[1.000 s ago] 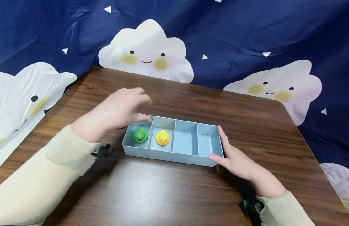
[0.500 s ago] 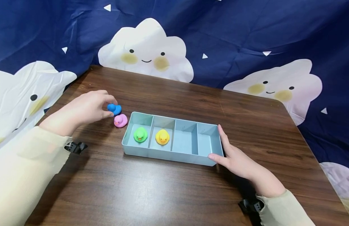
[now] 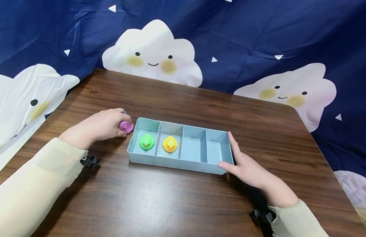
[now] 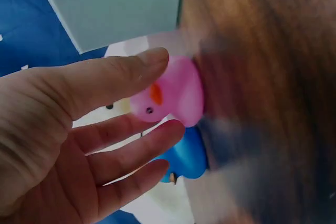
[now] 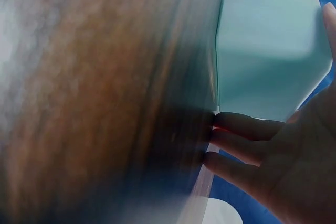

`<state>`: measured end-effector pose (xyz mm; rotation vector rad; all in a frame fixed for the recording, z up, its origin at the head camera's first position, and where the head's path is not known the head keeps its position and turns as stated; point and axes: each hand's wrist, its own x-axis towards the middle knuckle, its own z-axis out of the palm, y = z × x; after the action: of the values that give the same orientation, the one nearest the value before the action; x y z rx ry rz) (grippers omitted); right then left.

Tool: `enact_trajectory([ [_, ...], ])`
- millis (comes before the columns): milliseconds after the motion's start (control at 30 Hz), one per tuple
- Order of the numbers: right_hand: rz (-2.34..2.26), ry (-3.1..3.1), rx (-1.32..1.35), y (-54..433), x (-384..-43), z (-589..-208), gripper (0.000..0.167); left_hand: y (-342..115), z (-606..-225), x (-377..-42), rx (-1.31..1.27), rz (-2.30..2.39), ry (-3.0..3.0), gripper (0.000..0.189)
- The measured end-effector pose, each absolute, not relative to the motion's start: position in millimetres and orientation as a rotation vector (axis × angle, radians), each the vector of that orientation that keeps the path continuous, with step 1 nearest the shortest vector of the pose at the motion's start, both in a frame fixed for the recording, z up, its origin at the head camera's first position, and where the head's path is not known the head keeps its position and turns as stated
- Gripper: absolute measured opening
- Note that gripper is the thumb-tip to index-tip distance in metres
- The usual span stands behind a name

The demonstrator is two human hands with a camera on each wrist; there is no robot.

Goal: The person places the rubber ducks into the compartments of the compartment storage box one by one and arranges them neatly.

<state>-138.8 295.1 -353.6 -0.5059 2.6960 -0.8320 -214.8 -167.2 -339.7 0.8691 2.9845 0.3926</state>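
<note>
My left hand [image 3: 101,126] is at the pink rubber duck [image 3: 125,127], left of the light blue divided tray [image 3: 180,163]. The thumb is on the duck's near side and the fingers curl round its far side. Just beyond it, a blue rubber duck [image 4: 188,156] sits on the table, mostly hidden by the hand in the head view. A green rubber duck [image 3: 146,141] is in the tray's leftmost compartment, with a yellow rubber duck [image 3: 169,144] in the one beside it. My right hand [image 3: 249,169] grips the tray's right end, thumb on the near rim, forefinger at the far corner.
The tray stands on a dark brown wooden table [image 3: 177,204]. Behind the table hangs a navy cloth [image 3: 230,36] printed with white clouds. Each wrist wears a black strap with a small device, such as the left wrist camera [image 3: 89,161].
My left hand moved left from above the tray, came to the blue duck, then shifted right and nearer onto the pink duck. My right hand and the tray stayed put.
</note>
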Motion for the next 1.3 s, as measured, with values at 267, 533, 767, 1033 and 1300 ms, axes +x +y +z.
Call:
enact_trajectory([
  [267,-0.833,2.697,-0.511,294.6,-138.5,-354.0,0.098,-167.8,-343.2,-213.0,0.886,0.395,2.997,0.028],
  [533,-0.833,2.702,-0.513,295.1,-136.6,-354.8,0.098,-166.8,-343.1,-213.2,0.891,0.396,3.004,0.024],
  [767,-0.833,2.702,-0.521,295.1,-137.8,-355.1,0.098,-167.8,-334.7,-211.4,0.884,0.421,3.035,0.015],
  [1033,-0.837,2.694,-0.52,294.7,-137.7,-355.8,0.099,-168.1,-315.1,-205.8,0.896,0.435,3.099,0.013],
  [1300,-0.832,2.707,-0.523,295.1,-138.7,-355.0,0.099,-163.2,-299.1,-199.2,0.927,0.427,3.141,0.01],
])
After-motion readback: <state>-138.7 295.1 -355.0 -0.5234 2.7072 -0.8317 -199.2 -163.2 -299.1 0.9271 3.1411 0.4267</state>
